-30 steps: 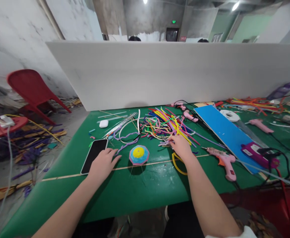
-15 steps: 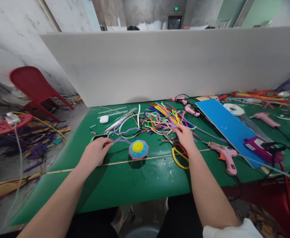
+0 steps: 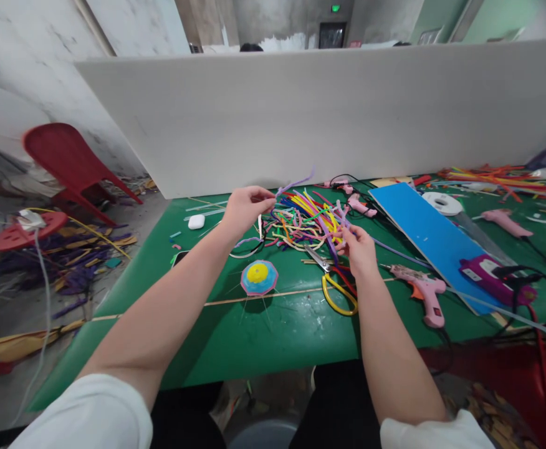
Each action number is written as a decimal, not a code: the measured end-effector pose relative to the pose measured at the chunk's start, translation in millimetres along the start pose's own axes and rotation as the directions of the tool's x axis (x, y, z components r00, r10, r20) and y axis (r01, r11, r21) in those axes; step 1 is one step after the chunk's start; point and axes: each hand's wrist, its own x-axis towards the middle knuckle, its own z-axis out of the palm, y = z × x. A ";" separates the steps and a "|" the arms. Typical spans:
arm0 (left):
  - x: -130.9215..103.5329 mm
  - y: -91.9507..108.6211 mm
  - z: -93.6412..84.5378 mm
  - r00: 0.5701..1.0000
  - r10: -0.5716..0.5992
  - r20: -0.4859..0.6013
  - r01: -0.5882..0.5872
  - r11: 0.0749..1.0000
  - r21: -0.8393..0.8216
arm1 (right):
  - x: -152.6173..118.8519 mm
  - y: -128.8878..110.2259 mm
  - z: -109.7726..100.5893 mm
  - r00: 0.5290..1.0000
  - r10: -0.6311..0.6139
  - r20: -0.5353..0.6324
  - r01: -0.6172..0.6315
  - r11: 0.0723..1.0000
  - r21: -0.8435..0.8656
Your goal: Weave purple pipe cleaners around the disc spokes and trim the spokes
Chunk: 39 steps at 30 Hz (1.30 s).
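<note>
My left hand [image 3: 249, 209] is closed in a pinch on a purple pipe cleaner [image 3: 296, 183], whose free end sticks up to the right over the pile. Over the right side of the heap of coloured pipe cleaners [image 3: 296, 227], my right hand [image 3: 358, 249] has its fingers closed round a lilac pipe cleaner [image 3: 342, 215]. Yellow-handled scissors [image 3: 339, 298] lie just below that hand, blades pointing up and left. A small umbrella-like piece [image 3: 258, 278], yellow in the middle, blue around and pink-edged, stands on thin clear legs near the front.
On the green table [image 3: 292, 337], a pink glue gun [image 3: 425, 290], a blue board [image 3: 434, 240], a purple power strip [image 3: 492, 280] and a tape roll [image 3: 441, 203] lie to the right. A white case [image 3: 196, 221] sits left. A white panel [image 3: 301, 118] closes off the back.
My left hand has moved from beside the umbrella-like piece up and right to the pile, carrying the purple pipe cleaner. My right hand has shifted slightly right.
</note>
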 end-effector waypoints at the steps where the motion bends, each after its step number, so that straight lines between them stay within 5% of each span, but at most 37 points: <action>1: 3.0 -3.1 3.1 0.999 0.017 0.038 -0.018 0.999 0.026 | 0.9 1.7 -0.4 1.000 0.001 -0.003 -0.002 1.000 -0.018; 6: 2.7 -46.3 -1.5 0.951 -0.012 0.310 -0.090 0.945 0.314 | 6.2 11.6 -5.1 0.998 -0.070 0.003 0.067 0.945 -0.321; 8: -5.4 -67.1 -11.4 0.942 -0.061 0.329 -0.116 0.863 0.491 | 9.0 15.6 -7.3 0.991 -0.131 0.023 0.126 0.873 -0.471; 12: -28.0 -95.7 -28.7 0.940 -0.076 0.331 -0.131 0.819 0.558 | 12.6 20.7 -8.7 0.985 -0.162 0.064 0.169 0.798 -0.578; 29: -60.2 -131.2 -39.3 0.914 0.028 0.404 -0.281 0.761 0.584 | 4.8 19.9 0.4 0.966 -0.162 0.200 0.256 0.671 -0.696; 32: -64.2 -129.8 -45.2 0.936 0.038 0.349 -0.259 0.747 0.613 | 3.4 20.0 1.4 0.965 -0.167 0.203 0.262 0.663 -0.701; 35: -67.9 -108.0 -56.8 0.971 0.082 0.224 -0.212 0.729 0.651 | 4.1 18.8 0.8 0.966 -0.191 0.176 0.259 0.655 -0.709; 37: -74.0 -83.7 -65.0 0.984 0.170 0.043 -0.153 0.712 0.685 | 2.5 13.6 1.5 0.962 -0.233 0.140 0.263 0.663 -0.701; 39: -85.0 -58.3 -70.2 0.951 0.270 -0.151 -0.084 0.697 0.712 | -4.9 3.0 5.7 0.949 -0.298 0.102 0.288 0.690 -0.664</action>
